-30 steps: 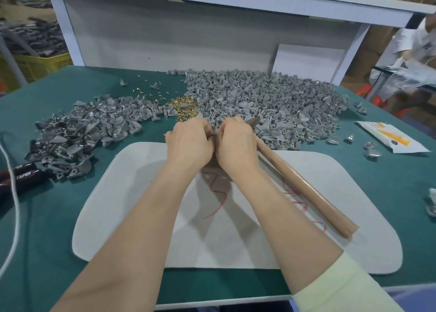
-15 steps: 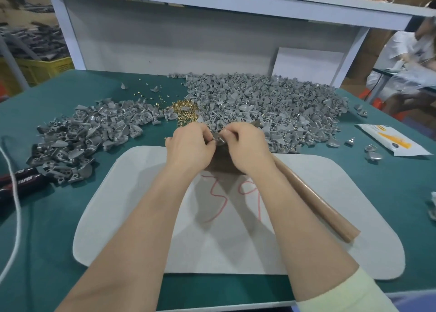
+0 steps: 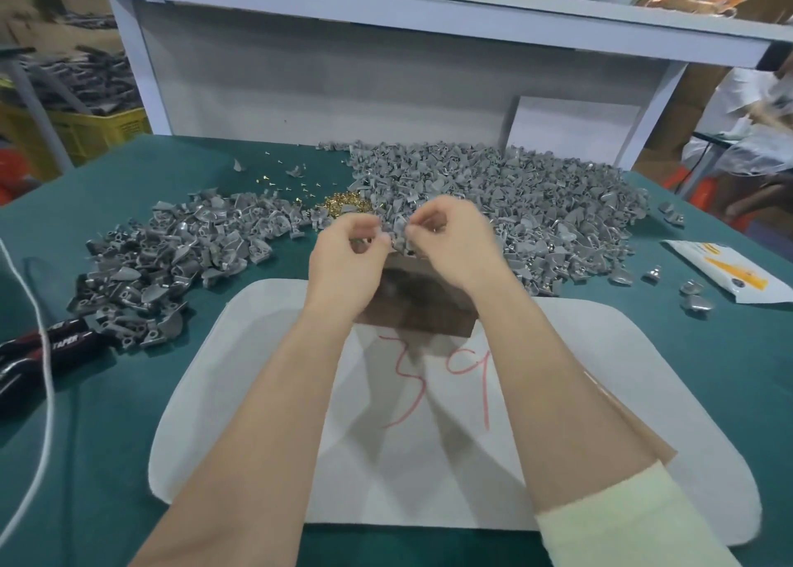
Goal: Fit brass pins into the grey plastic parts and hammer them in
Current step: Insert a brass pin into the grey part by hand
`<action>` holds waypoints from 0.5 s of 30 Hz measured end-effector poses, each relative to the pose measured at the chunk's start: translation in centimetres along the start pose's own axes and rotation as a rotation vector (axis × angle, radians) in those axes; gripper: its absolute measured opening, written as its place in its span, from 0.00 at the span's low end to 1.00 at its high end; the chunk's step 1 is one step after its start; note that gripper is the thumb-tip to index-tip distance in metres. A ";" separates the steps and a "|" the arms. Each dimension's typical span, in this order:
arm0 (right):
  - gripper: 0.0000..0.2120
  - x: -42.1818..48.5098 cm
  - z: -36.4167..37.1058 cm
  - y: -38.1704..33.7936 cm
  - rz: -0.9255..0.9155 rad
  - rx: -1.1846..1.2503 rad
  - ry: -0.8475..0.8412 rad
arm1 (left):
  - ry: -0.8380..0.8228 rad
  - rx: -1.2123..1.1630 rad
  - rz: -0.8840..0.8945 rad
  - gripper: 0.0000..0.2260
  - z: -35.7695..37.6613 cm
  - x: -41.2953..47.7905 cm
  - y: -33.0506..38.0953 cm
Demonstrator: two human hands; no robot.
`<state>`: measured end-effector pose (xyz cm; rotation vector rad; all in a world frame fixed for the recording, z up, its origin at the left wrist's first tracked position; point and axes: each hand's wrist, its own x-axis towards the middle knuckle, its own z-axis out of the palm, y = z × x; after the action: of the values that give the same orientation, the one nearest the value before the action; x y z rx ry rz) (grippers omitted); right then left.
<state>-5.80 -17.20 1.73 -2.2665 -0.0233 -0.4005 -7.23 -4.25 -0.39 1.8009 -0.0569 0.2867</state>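
Observation:
Both my hands are raised over a dark wooden block (image 3: 418,309) at the far edge of a white pad (image 3: 257,395). My left hand (image 3: 343,257) and my right hand (image 3: 450,244) have curled fingers, and their fingertips meet on one small grey plastic part (image 3: 397,232). The motion blur hides any pin there. A small heap of brass pins (image 3: 343,204) lies just beyond my left hand. Only a strip of the hammer's wooden handle (image 3: 631,429) shows beside my right forearm.
A large heap of grey parts (image 3: 515,197) lies at the back right, a smaller one (image 3: 171,257) at the left. Red-and-black pliers (image 3: 43,345) and a white cord (image 3: 43,373) lie at the left edge. A paper packet (image 3: 729,268) and loose parts lie on the right.
My hands have lifted off the block and moved slightly away from me, uncovering the block and the red numbers on the pad. My right forearm now covers most of the hammer handle.

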 end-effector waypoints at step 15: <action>0.11 5.0 12.1 -6.7 -0.192 -0.296 -0.460 | 0.606 -0.693 -0.346 0.05 -8.8 5.7 -0.2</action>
<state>1.37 -4.42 0.62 -2.6142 -0.4465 0.0322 -3.12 4.88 2.65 0.9613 0.5200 0.4820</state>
